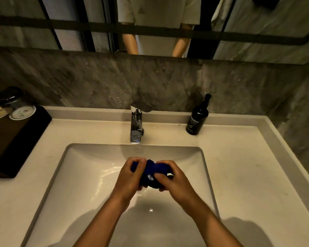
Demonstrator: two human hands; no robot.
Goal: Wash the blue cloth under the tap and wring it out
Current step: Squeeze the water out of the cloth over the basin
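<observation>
The blue cloth [152, 172] is bunched into a tight wad over the middle of the white sink basin [89, 175]. My left hand [129, 177] grips its left end and my right hand [171, 179] grips its right end, fingers curled around it. The chrome tap [136, 124] stands at the back of the basin, its spout just beyond the cloth. I cannot tell whether water runs from it. Much of the cloth is hidden inside my fingers.
A dark soap bottle [197, 116] stands on the counter right of the tap. At the far left a black tray [16, 139] holds two upturned glasses [16, 104]. A stone wall and a mirror rise behind the white counter [248, 166].
</observation>
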